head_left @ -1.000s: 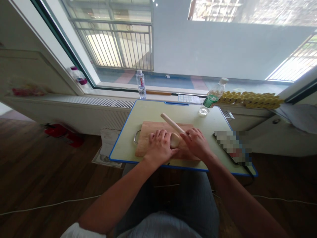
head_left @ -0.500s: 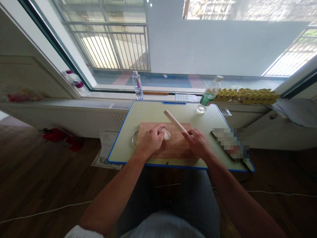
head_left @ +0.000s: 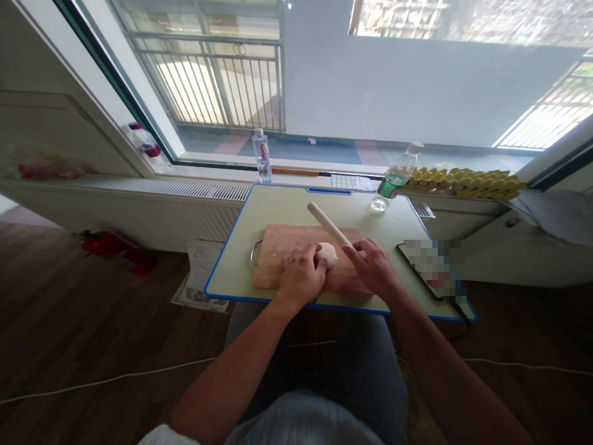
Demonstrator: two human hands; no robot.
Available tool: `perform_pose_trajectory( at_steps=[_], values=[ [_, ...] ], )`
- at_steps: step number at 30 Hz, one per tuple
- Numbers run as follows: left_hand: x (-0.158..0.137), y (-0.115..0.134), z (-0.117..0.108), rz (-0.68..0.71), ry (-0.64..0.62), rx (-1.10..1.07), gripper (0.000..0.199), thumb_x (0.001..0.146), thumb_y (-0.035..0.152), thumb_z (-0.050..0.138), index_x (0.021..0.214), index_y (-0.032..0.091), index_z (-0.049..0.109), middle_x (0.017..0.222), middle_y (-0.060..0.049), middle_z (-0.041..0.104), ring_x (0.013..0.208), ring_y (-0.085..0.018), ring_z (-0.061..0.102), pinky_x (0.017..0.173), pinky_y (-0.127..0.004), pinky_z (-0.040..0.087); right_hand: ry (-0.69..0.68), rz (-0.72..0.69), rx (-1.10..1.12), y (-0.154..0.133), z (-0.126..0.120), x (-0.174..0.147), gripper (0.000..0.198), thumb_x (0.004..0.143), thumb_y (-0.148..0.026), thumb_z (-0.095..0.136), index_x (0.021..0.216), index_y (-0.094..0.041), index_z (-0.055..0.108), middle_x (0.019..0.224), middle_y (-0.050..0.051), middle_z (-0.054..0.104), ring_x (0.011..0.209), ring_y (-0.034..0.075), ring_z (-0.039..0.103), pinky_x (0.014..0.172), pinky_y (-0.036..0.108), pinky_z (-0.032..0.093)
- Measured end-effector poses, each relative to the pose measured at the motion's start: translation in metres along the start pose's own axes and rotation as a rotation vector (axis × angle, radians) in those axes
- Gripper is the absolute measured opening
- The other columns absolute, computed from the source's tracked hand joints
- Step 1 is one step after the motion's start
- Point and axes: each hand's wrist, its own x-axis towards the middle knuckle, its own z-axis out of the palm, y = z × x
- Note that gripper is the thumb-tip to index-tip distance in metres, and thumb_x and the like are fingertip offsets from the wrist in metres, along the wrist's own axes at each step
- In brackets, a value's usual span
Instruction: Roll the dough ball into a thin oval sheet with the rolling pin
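Daylight fills the window [head_left: 324, 86] across the top of the frame; a red extinguisher [head_left: 118, 250] lies in the lower left. Centre frame, a board [head_left: 287, 238] rests on the desk [head_left: 273, 204]. My neighbour's left hand [head_left: 302, 275] has thumb and fingers closed about the left edge of the dough [head_left: 328, 255] on that board: one thick, rounded lump, not yet flat, so I'd judge little shaping done and most left. Rightward, the right hand [head_left: 370, 262] grips a pin [head_left: 325, 220], apart from the dough. Beyond stands a bottle [head_left: 393, 183].
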Motion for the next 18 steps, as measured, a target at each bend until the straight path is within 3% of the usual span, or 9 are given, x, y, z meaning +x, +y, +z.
perform_pose_trajectory(
  at_steps=[7, 18],
  values=[
    [0.016, -0.022, -0.015, 0.145, 0.016, 0.066, 0.034, 0.101, 0.039, 0.069, 0.132, 0.03, 0.078, 0.136, -0.006, 0.076, 0.129, -0.031, 0.063, 0.115, -0.047, 0.048, -0.048, 0.021, -0.014, 0.002, -0.008, 0.001, 0.052, 0.099, -0.072, 0.052, 0.087, -0.025, 0.071, 0.094, 0.008, 0.07, 0.091, 0.027, 0.065, 0.091, 0.041, 0.049],
    [0.037, -0.029, -0.022, 0.381, -0.172, 0.046, 0.029, 0.105, 0.035, 0.063, 0.124, 0.037, 0.083, 0.138, 0.003, 0.078, 0.136, -0.025, 0.061, 0.125, -0.044, 0.039, -0.078, 0.008, -0.03, 0.003, -0.01, 0.007, 0.043, 0.1, -0.064, 0.057, 0.088, -0.025, 0.071, 0.093, 0.006, 0.071, 0.092, 0.026, 0.065, 0.085, 0.039, 0.048]
  ],
)
